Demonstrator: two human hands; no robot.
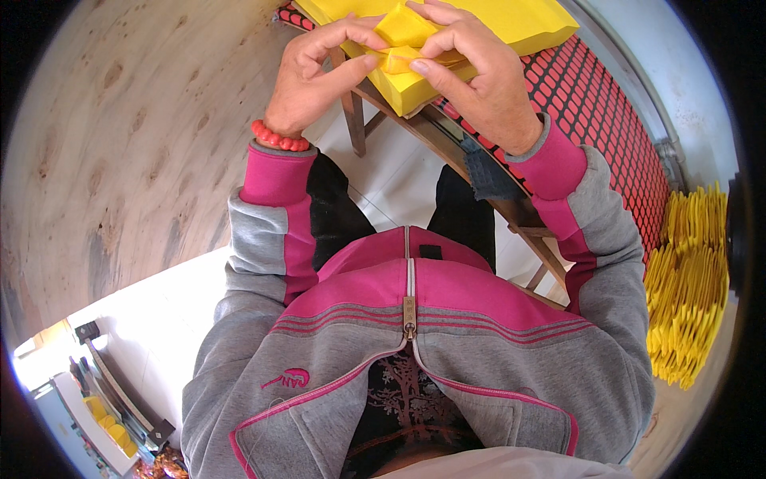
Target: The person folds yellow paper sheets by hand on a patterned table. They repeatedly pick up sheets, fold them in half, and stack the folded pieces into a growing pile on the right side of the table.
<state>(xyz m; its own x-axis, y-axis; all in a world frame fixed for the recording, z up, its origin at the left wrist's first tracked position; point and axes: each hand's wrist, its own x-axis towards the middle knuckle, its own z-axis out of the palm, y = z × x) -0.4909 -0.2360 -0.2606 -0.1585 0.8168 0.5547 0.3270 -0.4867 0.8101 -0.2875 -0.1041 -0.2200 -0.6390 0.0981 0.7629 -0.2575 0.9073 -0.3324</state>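
At the top of the head view, both my hands meet over a piece of folded yellow paper (405, 29), its corners standing up between them. My left hand (315, 76), with a red bead bracelet (279, 136) at the wrist, pinches the paper's left side between thumb and fingertips. On the other side my right hand (488, 76) grips it too, thumb pressed on the near fold. Directly beneath lies a thick yellow paper stack (519, 22), partly covered by my hands.
A red-and-black patterned cloth (614, 136) covers the wooden bench (447, 144) under the stack. To the right sits a pile of folded yellow pieces (690, 279). A wood-grained board (112, 152) fills the left side. At lower left stands a container (96, 419) with yellow items.
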